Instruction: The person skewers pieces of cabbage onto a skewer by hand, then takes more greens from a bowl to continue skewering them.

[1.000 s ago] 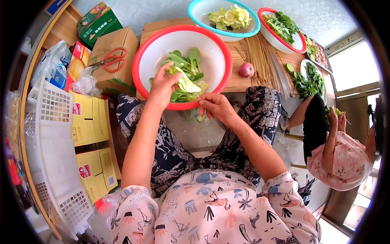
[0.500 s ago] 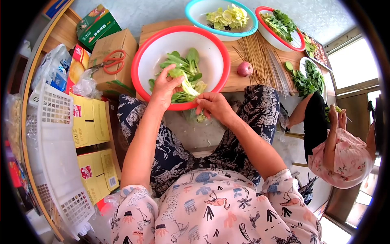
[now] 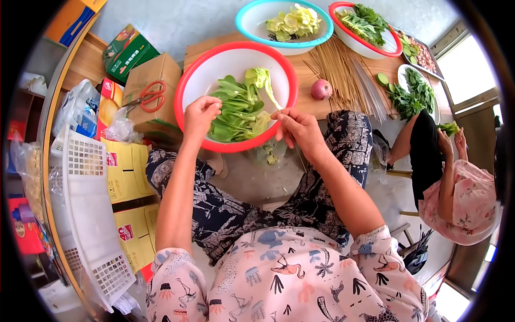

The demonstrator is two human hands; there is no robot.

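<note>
Over the near right rim of the red-rimmed bowl [image 3: 185, 70], my right hand [image 3: 298, 127] pinches a thin skewer. A pale yellow-green lettuce leaf [image 3: 258, 78] stands up at the skewer's upper end, inside the bowl, and the skewer's thin lower end shows below my hand. My left hand [image 3: 201, 115] hangs over the bowl's left rim with thumb and fingers together. Whether anything is in those fingertips is too small to tell. Green leafy vegetables [image 3: 233, 104] lie in the bowl beside my left fingertips.
A red onion [image 3: 322, 89] and loose skewers [image 3: 343, 75] lie on the wooden table. Behind stand a blue-rimmed bowl [image 3: 247, 33] and another red-rimmed bowl [image 3: 396, 48] of greens. Scissors [image 3: 153, 96] rest on a carton [image 3: 161, 70] at left. Another person [image 3: 456, 198] sits at right, holding greens.
My left hand has left the leaves in the bowl's middle and moved left. The lettuce leaf now stands higher at the bowl's right, with my right hand slightly farther right.
</note>
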